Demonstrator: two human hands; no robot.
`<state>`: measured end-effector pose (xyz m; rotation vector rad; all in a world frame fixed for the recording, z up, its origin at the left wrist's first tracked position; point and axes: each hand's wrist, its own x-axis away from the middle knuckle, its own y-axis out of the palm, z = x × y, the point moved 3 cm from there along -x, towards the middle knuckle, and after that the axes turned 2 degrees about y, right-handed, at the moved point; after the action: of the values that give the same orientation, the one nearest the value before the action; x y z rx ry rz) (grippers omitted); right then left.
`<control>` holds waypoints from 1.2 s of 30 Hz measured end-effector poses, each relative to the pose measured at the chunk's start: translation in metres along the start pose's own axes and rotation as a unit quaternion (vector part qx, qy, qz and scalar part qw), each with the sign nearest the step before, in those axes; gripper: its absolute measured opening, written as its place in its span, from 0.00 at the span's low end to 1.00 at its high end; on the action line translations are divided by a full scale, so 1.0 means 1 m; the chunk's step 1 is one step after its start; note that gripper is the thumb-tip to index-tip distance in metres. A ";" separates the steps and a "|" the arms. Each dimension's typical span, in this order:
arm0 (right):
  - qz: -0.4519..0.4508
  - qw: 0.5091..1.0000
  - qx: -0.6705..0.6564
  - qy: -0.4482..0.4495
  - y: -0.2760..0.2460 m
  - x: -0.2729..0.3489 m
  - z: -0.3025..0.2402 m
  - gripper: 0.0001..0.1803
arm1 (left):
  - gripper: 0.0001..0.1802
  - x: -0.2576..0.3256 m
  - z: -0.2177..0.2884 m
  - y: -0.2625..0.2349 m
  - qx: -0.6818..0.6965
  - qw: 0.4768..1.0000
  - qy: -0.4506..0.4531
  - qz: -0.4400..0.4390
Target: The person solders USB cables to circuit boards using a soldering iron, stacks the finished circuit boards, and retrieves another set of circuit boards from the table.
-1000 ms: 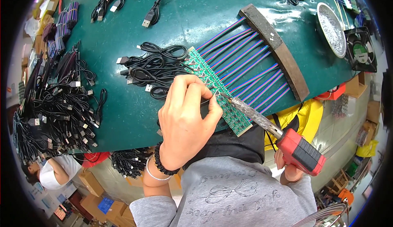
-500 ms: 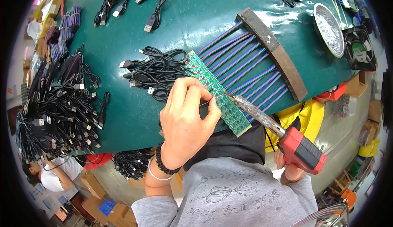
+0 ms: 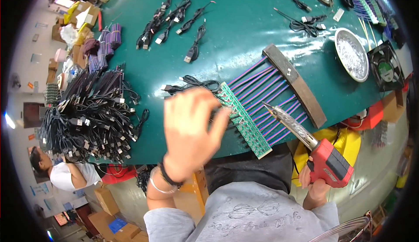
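My right hand (image 3: 315,188) grips a soldering gun (image 3: 331,163) with a red and black handle. Its tip points up and left, apart from the circuit boards and over the coloured ribbon wires (image 3: 262,88). The green strip of circuit boards (image 3: 246,124) lies on the table, with the wires running from its far side under a dark, curved weight bar (image 3: 293,78). Blurred by motion, my left hand (image 3: 190,126) hovers left of the strip, thumb apart from the fingers, with nothing visible between them. It hides part of the black USB cables (image 3: 198,82) joined to the strip.
A big heap of black USB cables (image 3: 91,115) covers the table's left side. More cables (image 3: 192,45) lie farther back. At the right stand a white bowl (image 3: 351,54) of silvery bits and a black fan (image 3: 386,67). Another person (image 3: 72,174) is at the far left.
My left hand has lifted away from the strip, its thumb parting from the fingers. The soldering gun's tip has drawn back off the boards. The whole view has shifted.
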<state>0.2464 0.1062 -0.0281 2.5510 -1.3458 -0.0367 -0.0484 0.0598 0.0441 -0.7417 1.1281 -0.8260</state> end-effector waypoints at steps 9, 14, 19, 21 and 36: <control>-0.020 0.999 -0.025 0.017 0.009 -0.002 -0.002 0.35 | 0.19 -0.101 -0.115 0.066 -0.157 0.983 -0.093 -0.010; 0.000 1.000 0.003 0.005 0.002 0.002 0.008 0.47 | 0.12 -0.099 -0.115 0.072 -0.035 0.997 -0.065 0.020; 0.025 0.999 -0.036 -0.032 0.000 -0.002 0.011 0.30 | 0.07 -0.043 -0.017 0.005 0.190 0.980 -0.047 -0.044; -0.009 0.999 0.043 -0.031 0.015 -0.012 -0.001 0.29 | 0.07 -0.008 0.010 0.001 0.288 0.948 -0.112 -0.075; -0.057 0.976 0.212 -0.005 0.068 -0.041 0.003 0.08 | 0.04 0.083 0.055 0.030 0.512 0.791 -0.248 -0.226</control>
<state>0.1671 0.1024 -0.0188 2.9784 -1.3276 0.2421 0.0272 0.0091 -0.0055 -0.2406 -0.0850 -1.3660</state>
